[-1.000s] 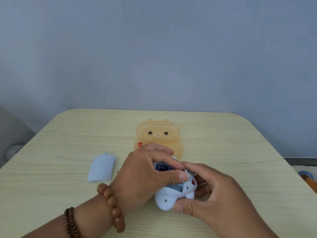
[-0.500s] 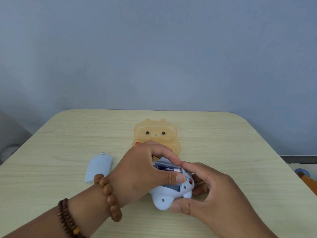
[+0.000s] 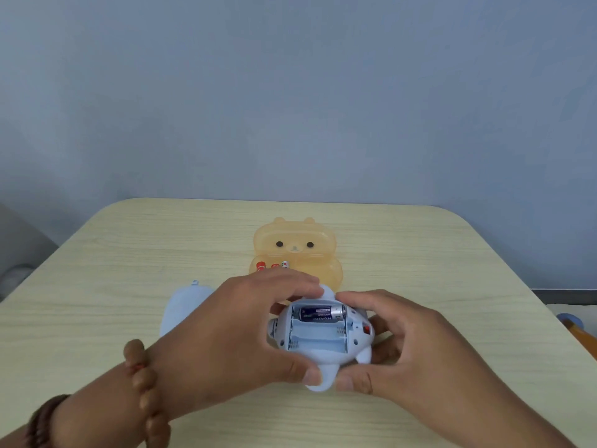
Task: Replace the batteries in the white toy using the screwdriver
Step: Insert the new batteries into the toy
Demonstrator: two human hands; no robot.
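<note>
The white toy (image 3: 323,350) lies belly-up near the table's front, its battery bay uncovered. One dark battery (image 3: 319,312) sits in the far slot; the two nearer slots are bare. My left hand (image 3: 239,331) grips the toy from the left, fingers over its far edge and thumb at its near edge. My right hand (image 3: 416,347) holds it from the right the same way. The pale battery cover (image 3: 182,305) rests on the table to the left, partly behind my left wrist. No screwdriver is visible.
Behind the toy stands an orange translucent bear-shaped box (image 3: 295,250) holding red-tipped batteries (image 3: 273,266). The wooden table (image 3: 452,260) has rounded far corners against a blue-grey wall. An orange and blue object (image 3: 578,328) sits off the right edge.
My left thumb has come off the top of the battery bay and moved to the toy's near edge, so the seated battery and two bare slots now show. The toy is turned more upward.
</note>
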